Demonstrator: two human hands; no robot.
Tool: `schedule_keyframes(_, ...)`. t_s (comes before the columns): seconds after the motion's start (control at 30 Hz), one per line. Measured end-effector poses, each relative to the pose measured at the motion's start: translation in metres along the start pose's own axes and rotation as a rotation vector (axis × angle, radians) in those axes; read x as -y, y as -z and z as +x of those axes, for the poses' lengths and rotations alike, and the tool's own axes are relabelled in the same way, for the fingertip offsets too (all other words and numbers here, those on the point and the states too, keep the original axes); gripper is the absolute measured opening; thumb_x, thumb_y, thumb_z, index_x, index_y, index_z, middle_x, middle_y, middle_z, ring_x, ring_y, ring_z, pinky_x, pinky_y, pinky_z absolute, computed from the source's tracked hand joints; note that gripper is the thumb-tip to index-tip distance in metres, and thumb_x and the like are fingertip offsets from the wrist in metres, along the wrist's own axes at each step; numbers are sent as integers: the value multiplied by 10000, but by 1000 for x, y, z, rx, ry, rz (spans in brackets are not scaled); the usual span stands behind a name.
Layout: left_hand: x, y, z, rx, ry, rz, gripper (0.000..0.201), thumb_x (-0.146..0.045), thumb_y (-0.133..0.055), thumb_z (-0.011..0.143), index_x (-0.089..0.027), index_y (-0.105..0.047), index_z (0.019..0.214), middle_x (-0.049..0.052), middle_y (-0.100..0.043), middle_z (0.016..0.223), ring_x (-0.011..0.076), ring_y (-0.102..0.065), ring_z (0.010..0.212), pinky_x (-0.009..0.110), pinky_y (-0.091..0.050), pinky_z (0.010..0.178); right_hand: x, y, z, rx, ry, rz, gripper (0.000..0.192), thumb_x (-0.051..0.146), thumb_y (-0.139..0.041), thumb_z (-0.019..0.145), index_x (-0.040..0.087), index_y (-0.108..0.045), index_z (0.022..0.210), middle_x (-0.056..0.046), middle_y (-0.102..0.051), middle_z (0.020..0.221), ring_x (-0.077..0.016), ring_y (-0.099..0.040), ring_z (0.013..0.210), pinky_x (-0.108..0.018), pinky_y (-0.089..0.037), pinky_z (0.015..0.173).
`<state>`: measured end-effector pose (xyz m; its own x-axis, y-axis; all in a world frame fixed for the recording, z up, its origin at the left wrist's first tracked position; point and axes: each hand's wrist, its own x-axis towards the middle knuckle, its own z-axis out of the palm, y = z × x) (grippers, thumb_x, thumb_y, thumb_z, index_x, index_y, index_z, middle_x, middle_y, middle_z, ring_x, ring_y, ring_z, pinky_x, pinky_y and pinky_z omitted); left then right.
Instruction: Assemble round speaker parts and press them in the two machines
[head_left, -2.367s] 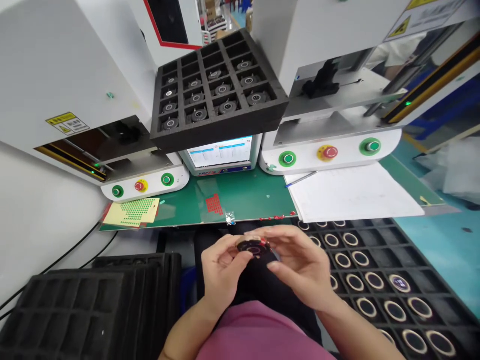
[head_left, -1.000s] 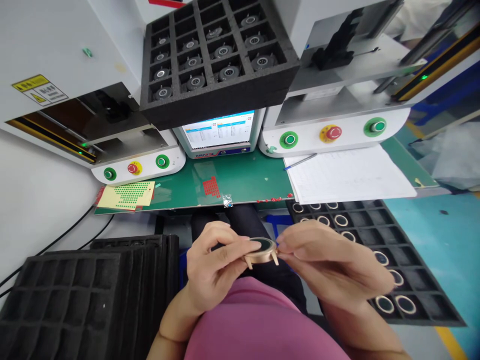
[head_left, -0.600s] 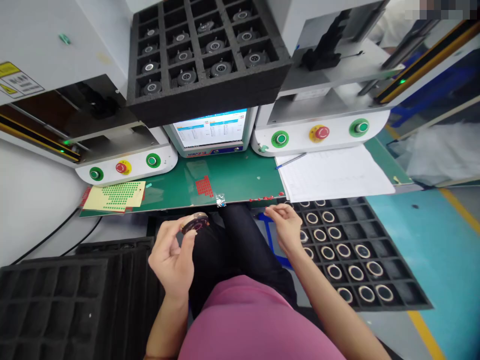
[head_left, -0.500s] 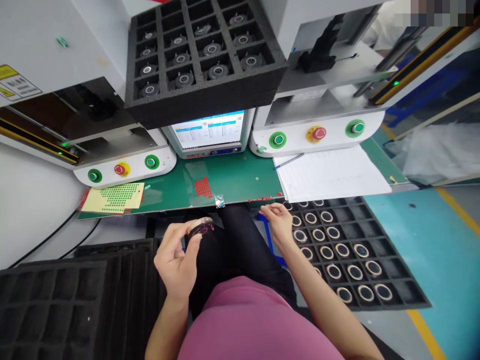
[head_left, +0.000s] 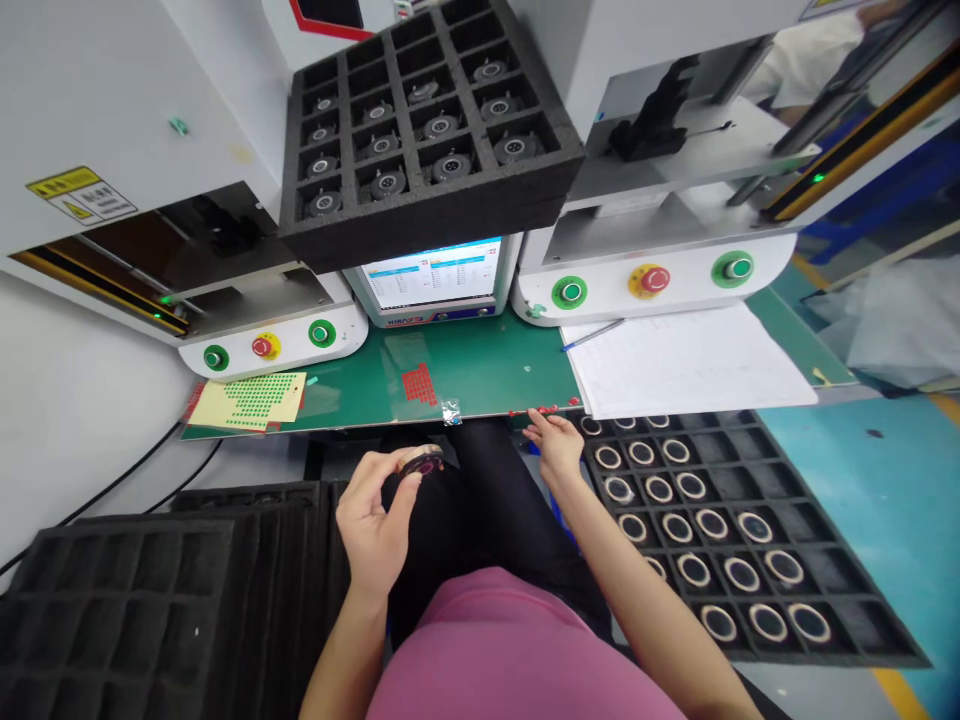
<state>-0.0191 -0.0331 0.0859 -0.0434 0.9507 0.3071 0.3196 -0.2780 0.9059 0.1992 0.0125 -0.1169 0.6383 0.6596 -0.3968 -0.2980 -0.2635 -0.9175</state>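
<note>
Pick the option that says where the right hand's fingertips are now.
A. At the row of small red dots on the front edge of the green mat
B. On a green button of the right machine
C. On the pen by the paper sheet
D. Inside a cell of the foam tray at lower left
A: the right hand reaches to the small red dots on the edge of the green mat, while the left hand holds a round part.

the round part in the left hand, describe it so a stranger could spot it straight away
Start at the green mat in front of the small screen. Just below its near edge, the left hand pinches a small round part by its rim. It alone is held; the other rings sit in the black tray.
</note>
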Motion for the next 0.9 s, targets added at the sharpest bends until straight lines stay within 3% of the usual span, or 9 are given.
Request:
schedule_keyframes(0.1, 9, 0, -1, 0, 154, -152, 133, -192, -687, 852, -207, -759, 963, 28, -707, 914, 154, -659, 885, 244, -513, 824, 8, 9, -13, 119, 111, -165, 219, 346, -588, 962, 130, -610, 935, 35, -587, 738, -65, -534, 540, -197, -479, 498)
schedule_keyframes(0.2, 34, -6, 15, -155, 438, -546, 108, -213, -763, 775, -154, -741, 862, 38, -706, 856, 157, -663, 825, 245, -511, 810, 28, -4, -18, 314, 302, -348, 211, 338, -605, 951, 131, -614, 913, 24, -607, 763, -91, -589, 621, -239, -525, 585)
schedule_keyframes(0.33, 87, -25, 59, -279, 607, -824, 140, -238, -709, 813, -122, -664, 750, 74, -707, 807, 189, -684, 818, 328, -519, 864, 65, -69, -6, 666, 563, -629, 192, 330, -622, 937, 144, -647, 979, -38, -672, 985, -162, -656, 884, -363, -561, 814)
schedule_keyframes(0.47, 128, -43, 93, -339, 690, -993, 189, -291, -613, 912, -107, -647, 889, 94, -695, 1009, 206, -657, 991, 410, -509, 933, 91, -139, 4, 889, 739, -956, 228, 332, -602, 950, 161, -638, 1096, -70, -653, 1134, -195, -642, 1004, -413, -546, 888)
schedule_keyframes(0.6, 152, -50, 100, -403, 735, -1112, 284, -341, -594, 934, -130, -623, 1122, 97, -633, 1194, 227, -615, 1086, 458, -501, 956, 98, -173, 7, 944, 814, -1232, 273, 339, -599, 952, 167, -616, 1163, -82, -633, 1184, -204, -639, 1020, -415, -550, 884)
schedule_keyframes(0.9, 171, -54, 95, -465, 759, -1210, 302, -310, -602, 933, -134, -608, 1177, 105, -618, 1236, 233, -615, 1104, 457, -518, 948, 100, -185, 12, 959, 796, -1482, 287, 347, -596, 952, 170, -611, 1178, -92, -621, 1212, -210, -630, 1044, -415, -544, 897)
